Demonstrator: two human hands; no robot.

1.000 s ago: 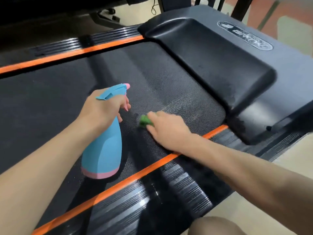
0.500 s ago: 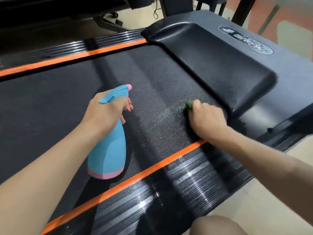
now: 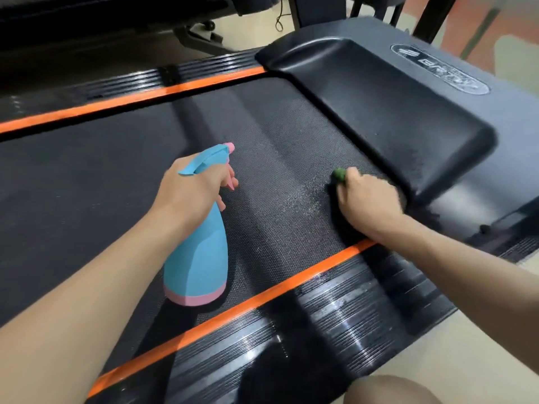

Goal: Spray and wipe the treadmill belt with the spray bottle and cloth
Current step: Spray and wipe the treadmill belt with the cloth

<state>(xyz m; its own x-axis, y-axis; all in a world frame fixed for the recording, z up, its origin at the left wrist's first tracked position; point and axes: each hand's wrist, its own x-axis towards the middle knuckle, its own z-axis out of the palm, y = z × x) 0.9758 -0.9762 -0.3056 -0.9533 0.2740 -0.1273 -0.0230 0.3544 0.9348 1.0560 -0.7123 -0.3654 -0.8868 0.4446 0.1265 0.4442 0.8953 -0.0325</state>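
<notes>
Since half a second ago right hand [image 3: 369,201] has barely shifted, cloth still at belt's far end by motor cover [image 3: 388,112]; head view: it presses green cloth [image 3: 339,174] onto treadmill belt [image 3: 116,182], fingers curled over it, only a green corner showing; left hand [image 3: 192,189] grips neck of blue spray bottle [image 3: 199,258], fingers round trigger, bottle upright over belt near orange stripe [image 3: 262,298]

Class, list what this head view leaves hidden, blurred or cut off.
- Cloth: only a green tip shows; the right hand covers the rest.
- Spray bottle neck and trigger: mostly hidden by the left hand.
- Motor cover logo: too blurred to read.
- Treadmill belt: cut off at the left edge.
</notes>
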